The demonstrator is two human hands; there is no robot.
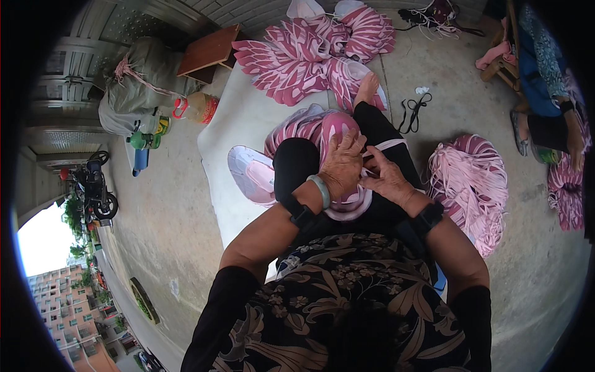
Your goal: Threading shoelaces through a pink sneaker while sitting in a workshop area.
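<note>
A pink shoe upper (339, 122) with pale markings lies over my lap, at the end of a nested stack of striped uppers (286, 137). My left hand (339, 166) presses on it from above, fingers bent around its surface. Close beside, my right hand (390, 178) has thumb and forefinger pinched together at the upper's opening; what is between them is too small to make out. The upper's pale rim (350, 211) curves below my hands. A thin pale pink strip (392, 144) lies across my right knee.
A large striped pile of uppers (322, 53) spreads ahead on a white sheet (220, 155). To the right sits a bundle with pink laces (468, 186). Black cord (414, 113) lies on the concrete. Bottles (201, 107) stand at left; another person's hand (575, 139) shows at far right.
</note>
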